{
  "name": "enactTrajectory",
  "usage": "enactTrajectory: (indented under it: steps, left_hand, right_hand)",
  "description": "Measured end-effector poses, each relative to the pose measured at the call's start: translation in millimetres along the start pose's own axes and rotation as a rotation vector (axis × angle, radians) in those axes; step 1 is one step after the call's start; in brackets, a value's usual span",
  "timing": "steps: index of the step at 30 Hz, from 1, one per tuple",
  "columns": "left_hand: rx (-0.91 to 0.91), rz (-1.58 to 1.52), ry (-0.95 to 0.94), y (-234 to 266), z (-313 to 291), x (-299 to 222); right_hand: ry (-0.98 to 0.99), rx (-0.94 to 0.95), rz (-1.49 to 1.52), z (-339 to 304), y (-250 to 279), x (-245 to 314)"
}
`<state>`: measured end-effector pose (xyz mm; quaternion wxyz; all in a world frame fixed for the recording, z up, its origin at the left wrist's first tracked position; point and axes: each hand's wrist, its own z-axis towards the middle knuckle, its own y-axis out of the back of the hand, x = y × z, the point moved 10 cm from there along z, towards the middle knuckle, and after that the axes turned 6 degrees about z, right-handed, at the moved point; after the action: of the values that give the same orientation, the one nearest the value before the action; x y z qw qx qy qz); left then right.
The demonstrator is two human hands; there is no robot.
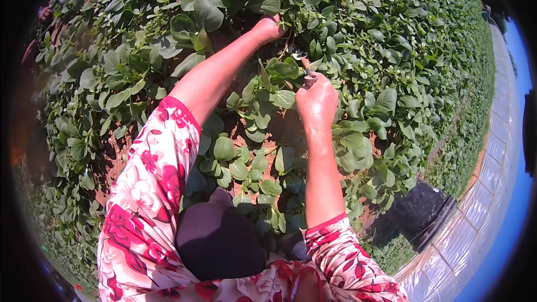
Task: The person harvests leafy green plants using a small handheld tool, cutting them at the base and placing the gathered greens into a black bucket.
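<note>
My right hand (317, 100) is wrapped round the handle of a small hand tool (306, 65). The tool's light shaft leads to a shiny metal head among the leaves; its exact shape is partly hidden. Farther off and a little to the left, my left hand (271, 29) reaches low into the leafy green plants (210, 14), against stems and leaves. Foliage and the hand itself hide its fingers, so whether they grip a stem cannot be seen. Broad-leaved seedlings (238, 169) grow in reddish soil between my forearms.
A black bucket (417, 210) lies tilted at the right. Beyond it runs a long strip of clear plastic sheeting (475, 207). Dense small-leaved greenery (403, 33) covers the bed to the right and far side. My dark-clothed knee (221, 240) is below.
</note>
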<state>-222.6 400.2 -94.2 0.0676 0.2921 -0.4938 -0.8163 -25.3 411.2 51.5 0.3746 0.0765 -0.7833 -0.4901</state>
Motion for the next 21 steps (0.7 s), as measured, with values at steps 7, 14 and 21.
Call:
enactTrajectory:
  steps: [7,14,21]
  left_hand:
    - [0.523,-0.167,0.445,-49,-8,-34]
    - [0.174,0.078,0.275,-21,-7,-20]
    - [-0.021,-0.778,0.678,-15,-20,33]
  right_hand:
    - [-0.014,0.02,-0.059,24,-12,-19]
    - [0.362,0.068,-0.226,34,-33,6]
    - [0.16,-0.136,-0.063,45,14,-11]
